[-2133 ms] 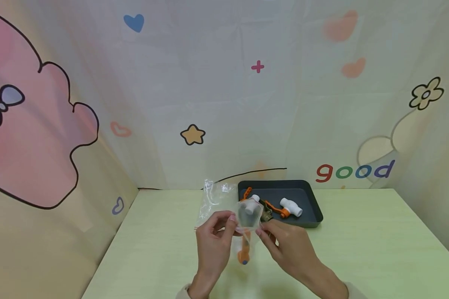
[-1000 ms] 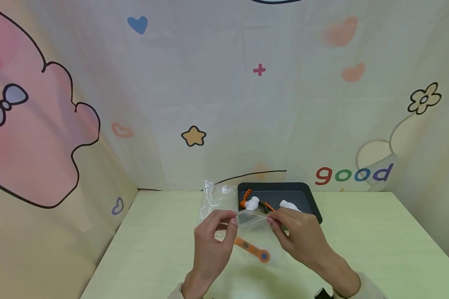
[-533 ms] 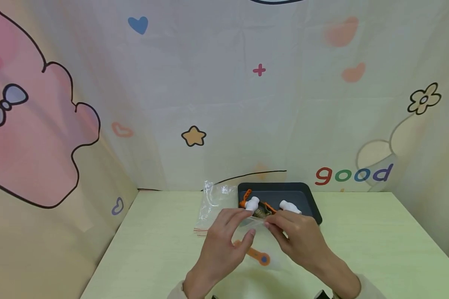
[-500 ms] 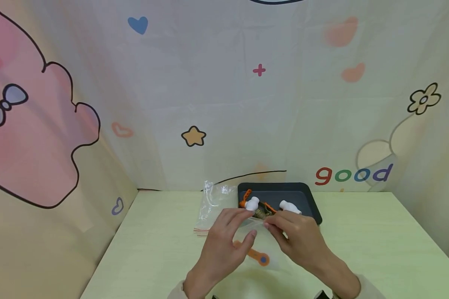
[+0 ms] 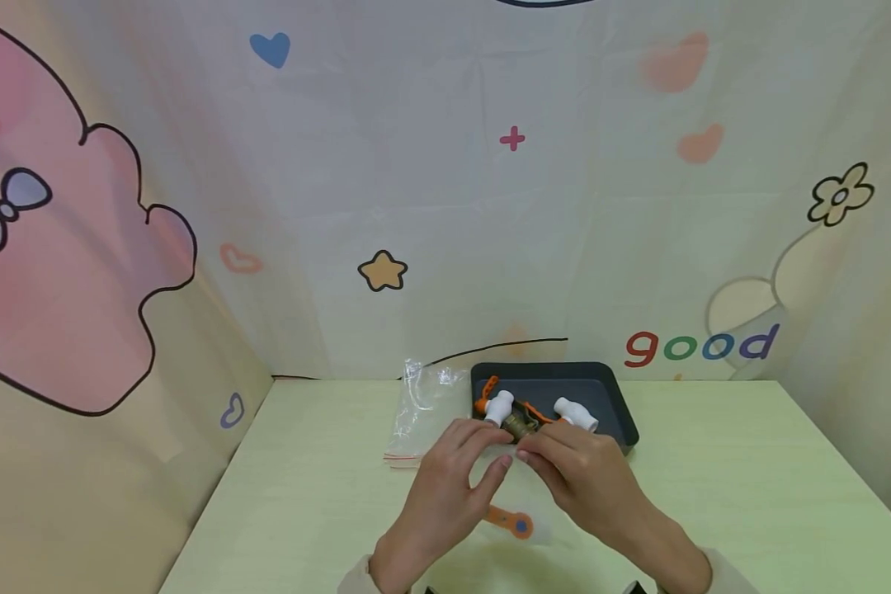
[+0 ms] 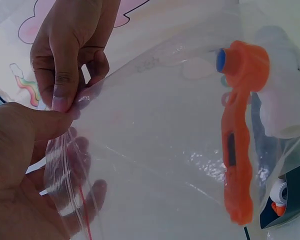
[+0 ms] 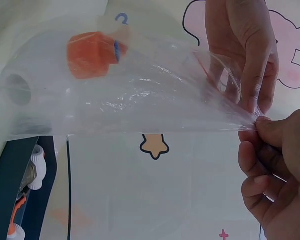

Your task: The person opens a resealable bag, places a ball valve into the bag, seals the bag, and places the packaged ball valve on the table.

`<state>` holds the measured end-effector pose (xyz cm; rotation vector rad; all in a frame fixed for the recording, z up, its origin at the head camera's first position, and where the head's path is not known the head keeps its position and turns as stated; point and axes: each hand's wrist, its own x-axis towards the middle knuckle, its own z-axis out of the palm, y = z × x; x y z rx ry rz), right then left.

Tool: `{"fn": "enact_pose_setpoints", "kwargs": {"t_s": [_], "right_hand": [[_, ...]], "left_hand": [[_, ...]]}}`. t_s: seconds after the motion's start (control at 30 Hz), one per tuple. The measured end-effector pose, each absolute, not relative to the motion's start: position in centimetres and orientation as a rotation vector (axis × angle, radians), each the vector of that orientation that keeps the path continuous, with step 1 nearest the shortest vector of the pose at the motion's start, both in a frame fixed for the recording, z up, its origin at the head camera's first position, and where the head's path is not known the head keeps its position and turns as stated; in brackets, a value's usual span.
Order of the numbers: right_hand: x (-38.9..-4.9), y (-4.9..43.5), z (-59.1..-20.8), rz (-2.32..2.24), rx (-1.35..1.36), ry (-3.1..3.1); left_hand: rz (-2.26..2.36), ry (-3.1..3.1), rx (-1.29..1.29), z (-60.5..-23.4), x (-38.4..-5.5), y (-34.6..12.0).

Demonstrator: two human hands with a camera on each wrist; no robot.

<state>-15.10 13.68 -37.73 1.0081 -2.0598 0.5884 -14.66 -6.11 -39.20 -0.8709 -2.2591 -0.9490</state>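
A clear zip bag [image 6: 150, 125] hangs between both hands, with a white ball valve [image 6: 282, 100] inside. The valve's orange lever handle [image 6: 237, 150] has a blue spot at its end. At the bag's mouth, my left hand [image 5: 445, 487] has its thumb on the near side and its fingers behind the plastic, the edge between them. My right hand [image 5: 586, 478] pinches the same edge close beside the left fingertips; in the right wrist view its thumb [image 7: 275, 131] presses the gathered corner. In the head view the hands hide most of the bag's upper edge.
Behind the hands, a dark grey tray [image 5: 618, 396] holds white valves [image 5: 579, 414] with orange handles and a brass-coloured valve [image 5: 518, 426]. Another clear zip bag [image 5: 431, 404] lies flat left of the tray. A printed curtain [image 5: 445, 206] rises behind the table [image 5: 304, 495].
The bag's mouth, spread between the hands at first, is drawn together. My left hand loosens its earlier pinch and shifts right, up to the right fingertips. The orange handle swings to the right.
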Motion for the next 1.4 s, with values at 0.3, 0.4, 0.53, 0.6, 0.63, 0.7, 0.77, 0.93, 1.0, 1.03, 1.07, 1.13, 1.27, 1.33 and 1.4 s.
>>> {"fn": "enact_pose_setpoints", "kwargs": {"t_s": [0.3,0.4,0.53,0.6,0.63,0.7,0.77,0.93,1.0,1.03,1.07,1.13,1.27,1.33,1.4], "right_hand": [[-15.0,13.5,-37.9,0.582,1.022,-2.054],[-15.0,13.4,-38.0,0.580,1.028,-2.040],[-14.9,13.4,-37.9,0.577,1.019,-2.063],[-14.8,13.3,-37.9,0.570,1.014,-2.074],[-14.8,13.3,-37.9,0.568,1.013,-2.075],[-14.9,13.3,-37.9,0.564,1.014,-2.072],[-14.9,13.4,-37.9,0.559,1.013,-2.069],[-14.9,13.6,-37.9,0.544,1.005,-2.064],[-14.9,13.6,-37.9,0.547,1.006,-2.064],[-14.9,13.6,-37.9,0.550,1.008,-2.065],[-14.9,13.6,-37.9,0.553,1.010,-2.068],[-14.9,13.6,-38.0,0.559,1.009,-2.076],[-14.8,13.5,-38.0,0.555,1.002,-2.086],[-14.8,13.5,-38.1,0.551,1.000,-2.085],[-14.8,13.6,-38.1,0.549,0.999,-2.083]], "left_hand": [[-1.021,-2.263,-0.884,-39.4,-14.7,-6.1],[-1.016,-2.252,-0.899,-39.4,-14.7,-6.1],[-0.976,-2.217,-0.922,-39.6,-14.8,-6.1],[-0.964,-2.207,-0.930,-39.6,-14.8,-6.1],[-0.961,-2.208,-0.931,-39.6,-14.8,-6.1],[-0.963,-2.221,-0.928,-39.6,-14.7,-6.2],[-0.958,-2.242,-0.920,-39.5,-14.7,-6.3],[-0.928,-2.280,-0.905,-39.7,-14.7,-6.8],[-0.926,-2.283,-0.909,-39.7,-14.7,-6.9],[-0.928,-2.281,-0.912,-39.8,-14.8,-6.9],[-0.928,-2.279,-0.914,-39.8,-14.8,-6.9],[-0.926,-2.270,-0.914,-39.9,-14.8,-6.9],[-0.921,-2.272,-0.892,-39.9,-14.8,-6.9],[-0.924,-2.287,-0.879,-39.9,-14.7,-7.0],[-0.930,-2.298,-0.869,-40.0,-14.7,-7.1]]}}
